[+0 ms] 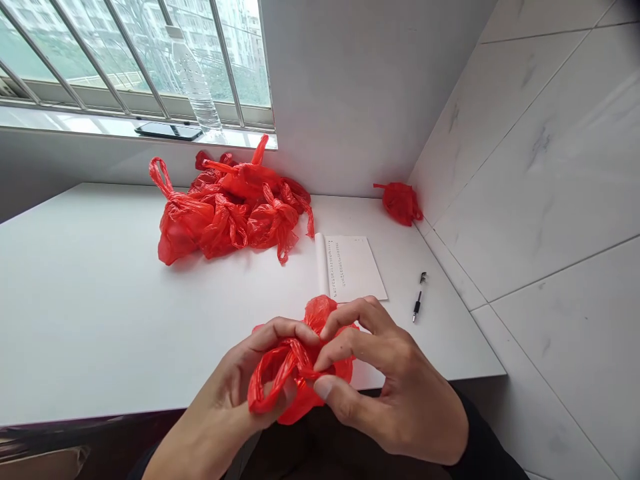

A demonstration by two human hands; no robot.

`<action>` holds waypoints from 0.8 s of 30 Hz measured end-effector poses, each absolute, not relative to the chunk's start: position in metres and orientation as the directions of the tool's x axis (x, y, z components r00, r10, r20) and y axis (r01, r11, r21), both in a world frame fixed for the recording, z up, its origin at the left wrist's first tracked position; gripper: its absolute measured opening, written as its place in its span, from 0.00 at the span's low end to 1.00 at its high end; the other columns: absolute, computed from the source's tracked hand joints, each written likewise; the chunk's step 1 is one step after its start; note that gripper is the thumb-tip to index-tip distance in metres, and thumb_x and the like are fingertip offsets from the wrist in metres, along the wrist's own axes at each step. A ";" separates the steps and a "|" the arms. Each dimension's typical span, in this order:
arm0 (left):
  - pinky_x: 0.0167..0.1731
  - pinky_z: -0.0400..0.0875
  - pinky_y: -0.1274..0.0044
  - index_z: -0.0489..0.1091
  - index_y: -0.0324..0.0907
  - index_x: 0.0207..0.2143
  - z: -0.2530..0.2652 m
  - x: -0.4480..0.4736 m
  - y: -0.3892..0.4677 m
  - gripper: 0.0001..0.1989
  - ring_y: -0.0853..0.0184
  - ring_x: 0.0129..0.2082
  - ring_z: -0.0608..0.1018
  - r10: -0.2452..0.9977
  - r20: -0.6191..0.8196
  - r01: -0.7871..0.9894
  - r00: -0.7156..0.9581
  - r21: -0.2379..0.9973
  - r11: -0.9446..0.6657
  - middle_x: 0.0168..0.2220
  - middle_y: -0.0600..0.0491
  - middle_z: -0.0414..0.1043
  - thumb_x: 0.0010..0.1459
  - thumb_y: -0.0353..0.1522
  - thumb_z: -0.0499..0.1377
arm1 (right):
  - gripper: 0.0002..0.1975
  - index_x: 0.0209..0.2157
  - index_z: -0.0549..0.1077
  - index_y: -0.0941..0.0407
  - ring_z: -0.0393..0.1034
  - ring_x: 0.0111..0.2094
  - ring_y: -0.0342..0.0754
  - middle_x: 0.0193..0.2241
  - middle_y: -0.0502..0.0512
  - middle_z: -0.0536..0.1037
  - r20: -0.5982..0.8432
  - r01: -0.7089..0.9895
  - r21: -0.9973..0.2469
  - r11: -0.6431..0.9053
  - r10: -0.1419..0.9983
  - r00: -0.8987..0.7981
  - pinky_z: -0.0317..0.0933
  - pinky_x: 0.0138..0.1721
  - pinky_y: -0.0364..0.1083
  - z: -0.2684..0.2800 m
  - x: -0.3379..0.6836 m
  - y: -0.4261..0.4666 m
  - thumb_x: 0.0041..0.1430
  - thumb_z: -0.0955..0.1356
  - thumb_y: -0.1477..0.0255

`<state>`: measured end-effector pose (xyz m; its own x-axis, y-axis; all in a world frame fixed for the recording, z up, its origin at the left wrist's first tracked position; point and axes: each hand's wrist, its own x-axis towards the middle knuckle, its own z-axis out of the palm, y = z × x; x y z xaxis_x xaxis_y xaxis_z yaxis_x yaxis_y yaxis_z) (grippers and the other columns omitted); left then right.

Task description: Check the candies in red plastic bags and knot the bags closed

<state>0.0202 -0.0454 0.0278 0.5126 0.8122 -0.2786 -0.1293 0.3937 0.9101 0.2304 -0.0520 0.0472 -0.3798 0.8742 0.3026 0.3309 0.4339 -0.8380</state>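
A thin red plastic bag [295,373] is between my two hands at the table's front edge. My left hand [250,373] is closed around it, with a twisted loop of the bag passing over the thumb. With thumb and fingertips, my right hand [385,373] pinches a twisted strand of the same bag beside the loop. The bag's puffed part shows behind and below the fingers. What it contains, if anything, cannot be made out.
A heap of knotted red bags [235,213] lies at the back of the white table [100,300]. Another red bag [400,203] sits in the right corner. An open notebook [355,267] and a pen [417,303] lie nearby. A bottle [195,83] and a phone [169,131] rest on the windowsill.
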 end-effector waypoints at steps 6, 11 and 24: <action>0.31 0.66 0.83 0.67 0.47 0.37 0.025 0.021 -0.047 0.08 0.73 0.30 0.68 0.844 -0.255 -0.082 0.471 0.941 0.330 0.33 0.57 0.64 0.64 0.41 0.59 | 0.05 0.40 0.77 0.52 0.64 0.55 0.47 0.50 0.51 0.72 0.270 0.307 -0.861 0.406 0.876 -0.400 0.59 0.58 0.45 0.044 0.230 -0.048 0.61 0.73 0.70; 0.30 0.68 0.83 0.68 0.48 0.40 0.017 0.024 -0.048 0.11 0.72 0.31 0.73 0.923 0.036 0.201 0.384 0.972 -0.121 0.34 0.57 0.70 0.58 0.24 0.59 | 0.18 0.61 0.64 0.49 0.68 0.52 0.49 0.49 0.54 0.74 0.145 0.161 -0.960 0.228 0.901 -0.410 0.62 0.56 0.51 0.025 0.222 -0.029 0.74 0.60 0.64; 0.54 0.70 0.68 0.56 0.56 0.67 -0.008 0.020 -0.041 0.34 0.59 0.61 0.69 0.795 0.468 0.503 0.385 0.616 -0.606 0.67 0.51 0.60 0.63 0.21 0.52 | 0.13 0.35 0.70 0.58 0.64 0.32 0.43 0.30 0.49 0.70 0.028 0.061 -0.995 0.082 0.796 -0.605 0.61 0.36 0.44 -0.005 0.209 -0.001 0.71 0.61 0.65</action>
